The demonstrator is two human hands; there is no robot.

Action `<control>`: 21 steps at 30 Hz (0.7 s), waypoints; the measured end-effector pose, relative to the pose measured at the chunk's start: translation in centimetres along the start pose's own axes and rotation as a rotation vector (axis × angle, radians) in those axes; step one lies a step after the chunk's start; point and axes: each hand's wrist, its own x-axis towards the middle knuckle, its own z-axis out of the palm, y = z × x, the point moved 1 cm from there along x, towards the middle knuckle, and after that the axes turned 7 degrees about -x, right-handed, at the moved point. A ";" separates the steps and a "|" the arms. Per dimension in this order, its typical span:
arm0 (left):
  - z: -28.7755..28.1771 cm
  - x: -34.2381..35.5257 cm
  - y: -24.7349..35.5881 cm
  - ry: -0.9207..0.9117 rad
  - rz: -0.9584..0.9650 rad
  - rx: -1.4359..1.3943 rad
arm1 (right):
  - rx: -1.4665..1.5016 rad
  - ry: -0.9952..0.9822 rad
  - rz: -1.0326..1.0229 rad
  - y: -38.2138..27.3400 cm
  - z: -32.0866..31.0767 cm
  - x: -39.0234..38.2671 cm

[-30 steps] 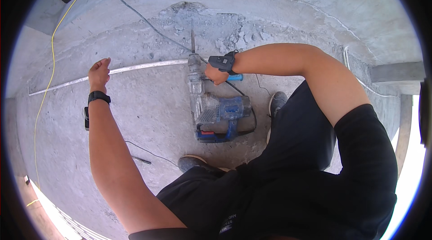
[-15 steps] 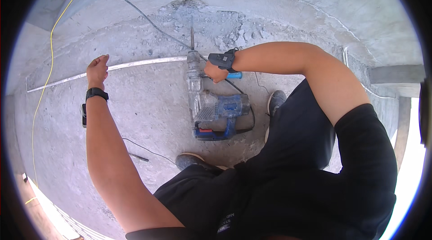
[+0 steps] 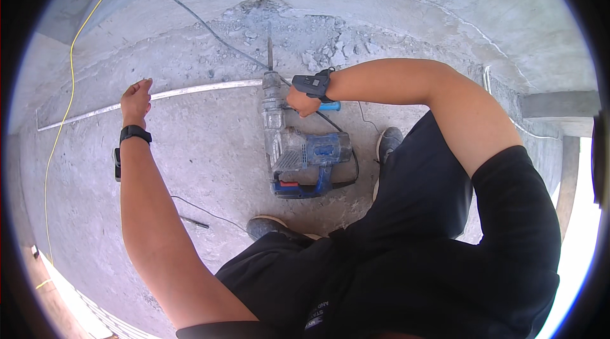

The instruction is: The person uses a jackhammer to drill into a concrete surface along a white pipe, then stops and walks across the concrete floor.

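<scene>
The concrete floor (image 3: 210, 155) carries a band of broken rubble (image 3: 333, 53) along its far side. The demolition hammer (image 3: 292, 151) lies on this floor, in front of the feet, nose pointing toward the rubble. By its bulk the hammer is judged heavy and rigid, weighted toward the motor end; the dusty housing may slip under the palm. The left hand (image 3: 135, 102) is well apart from the tool, fingers loosely bent, nothing visible in them. The right hand (image 3: 304, 102) is at the forward barrel, fingers curled; whether they grasp the side handle cannot be told. Recommended holds are the rear handle (image 3: 302, 194) and the blue side handle (image 3: 330, 106), not the slim chisel (image 3: 270, 56). Fingers should clear the red trigger (image 3: 289, 184) during lifting.
</scene>
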 end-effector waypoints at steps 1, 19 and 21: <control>-0.1 0.0 -0.1 0.001 -0.001 0.000 | 0.000 0.000 -0.001 0.0 0.0 0.1; 0.0 -0.2 0.4 -0.001 -0.002 -0.029 | 0.021 0.003 0.022 -0.3 -0.7 -0.2; -0.3 -0.4 0.4 0.005 0.000 -0.019 | 0.128 0.070 -0.029 -0.5 -1.6 -0.4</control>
